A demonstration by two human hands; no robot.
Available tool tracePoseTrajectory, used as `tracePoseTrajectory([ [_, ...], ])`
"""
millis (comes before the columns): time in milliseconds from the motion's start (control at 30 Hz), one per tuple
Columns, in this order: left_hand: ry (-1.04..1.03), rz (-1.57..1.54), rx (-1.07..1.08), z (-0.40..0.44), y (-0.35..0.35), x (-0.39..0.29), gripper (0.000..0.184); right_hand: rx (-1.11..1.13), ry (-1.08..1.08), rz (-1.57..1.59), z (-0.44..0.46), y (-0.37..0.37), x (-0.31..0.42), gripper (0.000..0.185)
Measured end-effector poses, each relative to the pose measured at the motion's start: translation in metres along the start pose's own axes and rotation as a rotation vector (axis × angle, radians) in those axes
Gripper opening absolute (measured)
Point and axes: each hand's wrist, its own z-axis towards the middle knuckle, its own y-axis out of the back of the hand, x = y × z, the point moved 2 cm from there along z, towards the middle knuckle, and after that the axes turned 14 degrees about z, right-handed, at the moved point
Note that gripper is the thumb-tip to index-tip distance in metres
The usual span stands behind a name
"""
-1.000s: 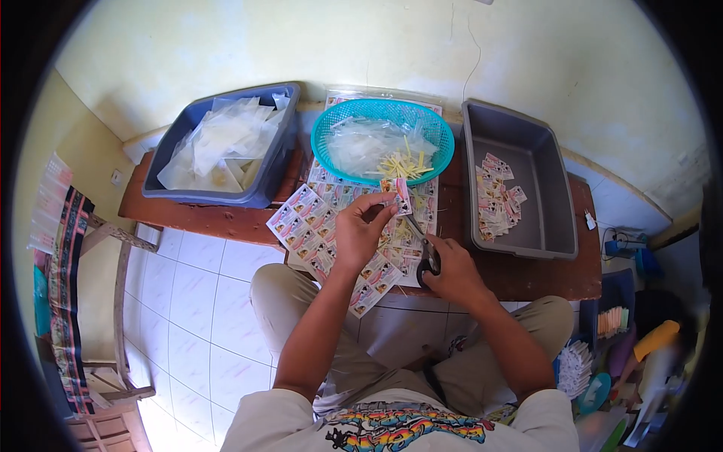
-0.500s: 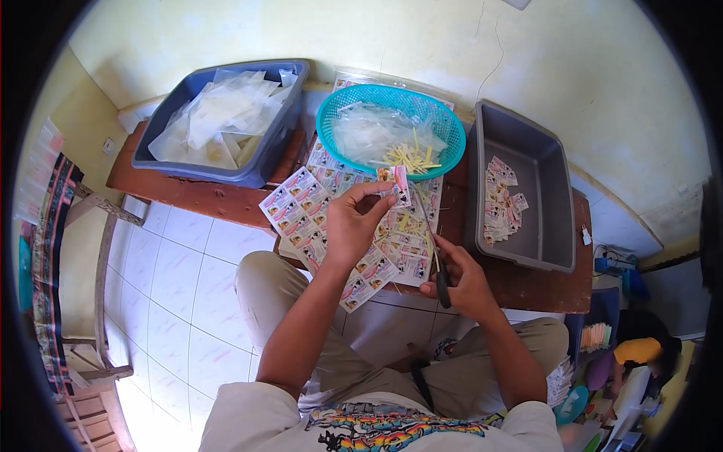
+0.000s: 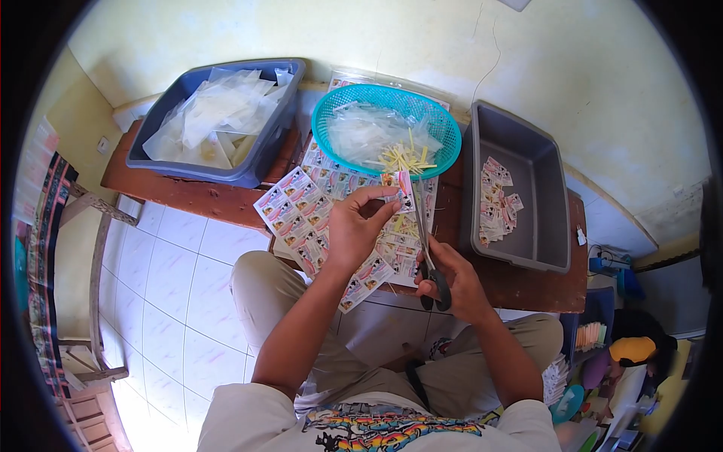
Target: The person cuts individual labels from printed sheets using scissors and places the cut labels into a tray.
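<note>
Black-handled scissors (image 3: pixel 434 282) fill the right grip (image 3: pixel 458 285); the left grip (image 3: pixel 363 224) pinches a label (image 3: pixel 401 192) below the turquoise basket's rim (image 3: pixel 324 143).

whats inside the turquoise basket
The turquoise basket holds a heap of thin, see-through plastic pieces, with narrow yellow strips on top at the side nearest the person. The heap covers the bottom, so anything underneath can't be seen.

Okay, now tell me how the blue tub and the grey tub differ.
The blue tub is heaped with translucent sheets; the grey tub holds only a loose cluster of printed slips. The blue tub stands left of the turquoise basket, the grey tub right of it. Both are open-topped and rest on the brown bench.
</note>
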Motion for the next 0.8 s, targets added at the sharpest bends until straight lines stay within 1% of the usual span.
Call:
tracePoseTrajectory([
  [200,-0.028,0.049,0.007,-0.0018,-0.0010,0.0022,0.025,0.011,0.053,-0.087,0.0011,-0.0027,0.0020,0.091],
  [533,-0.033,0.058,0.027,-0.0022,-0.0042,0.0040,0.024,-0.015,0.058,-0.081,0.0003,-0.0022,0.0022,0.093],
  [600,-0.054,0.083,0.025,-0.0019,-0.0048,0.0053,0.024,-0.034,0.063,-0.077,-0.0001,-0.0041,0.0038,0.097],
  [800,-0.064,0.079,0.024,-0.0032,-0.0061,0.0039,0.024,-0.048,0.046,-0.091,-0.0001,-0.0037,0.0043,0.095],
])
